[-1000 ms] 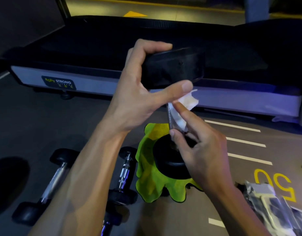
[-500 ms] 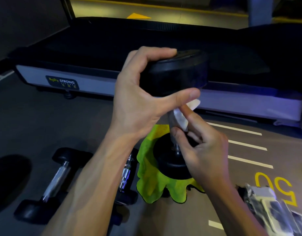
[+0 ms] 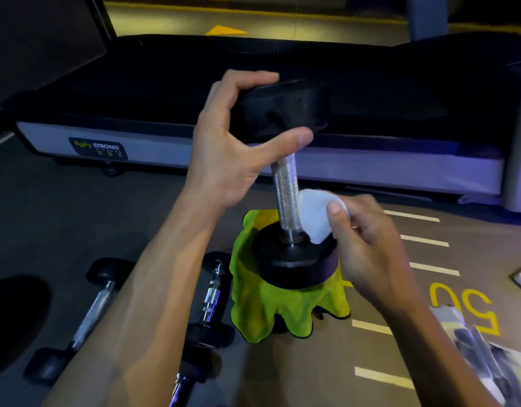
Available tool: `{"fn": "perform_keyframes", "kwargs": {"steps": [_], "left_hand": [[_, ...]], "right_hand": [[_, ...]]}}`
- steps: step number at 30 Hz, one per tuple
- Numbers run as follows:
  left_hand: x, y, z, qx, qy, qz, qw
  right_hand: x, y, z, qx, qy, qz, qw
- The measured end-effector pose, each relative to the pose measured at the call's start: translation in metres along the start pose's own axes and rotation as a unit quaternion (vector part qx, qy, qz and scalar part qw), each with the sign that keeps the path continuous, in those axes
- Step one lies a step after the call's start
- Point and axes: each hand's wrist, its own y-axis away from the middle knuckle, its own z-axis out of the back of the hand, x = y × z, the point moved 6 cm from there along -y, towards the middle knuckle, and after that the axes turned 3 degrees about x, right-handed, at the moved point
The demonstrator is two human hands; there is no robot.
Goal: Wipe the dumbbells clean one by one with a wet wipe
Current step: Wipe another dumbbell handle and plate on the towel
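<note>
Gripping upright dumbbell (image 3: 285, 198) top, left hand (image 3: 233, 142), right hand (image 3: 368, 239) pinching wipe (image 3: 313, 218) beside handle

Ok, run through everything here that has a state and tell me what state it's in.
Upright dumbbell: standing on end on the green cloth, handle bare.
Left hand: grips the dumbbell's top head.
Right hand: pinches the wet wipe.
Wet wipe: bunched, beside the handle's lower part.
Green cloth: crumpled under the dumbbell.
Floor dumbbells: lying flat.
</note>
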Motion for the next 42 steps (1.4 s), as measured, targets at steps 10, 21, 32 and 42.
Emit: {"fn": "perform_keyframes", "kwargs": {"steps": [10,21,32,42], "left_hand": [[-0.002,0.004,-0.002,0.007,-0.010,-0.018,1.000],[-0.001,0.002,-0.004,0.018,-0.001,-0.021,1.000],[0.002,-0.002,-0.009,0.012,-0.002,-0.007,1.000],[-0.019,0.005,-0.031,-0.079,-0.107,-0.011,0.991]], "right_hand": [[0.009,-0.032,0.008,-0.067,0.043,0.024,0.997],[0.001,-0.004,-0.008,0.172,-0.138,-0.018,0.975],[-0.008,-0.028,-0.032,0.241,-0.142,-0.044,0.959],[0.007,-0.012,-0.030,0.015,0.090,-0.063,0.994]]}}
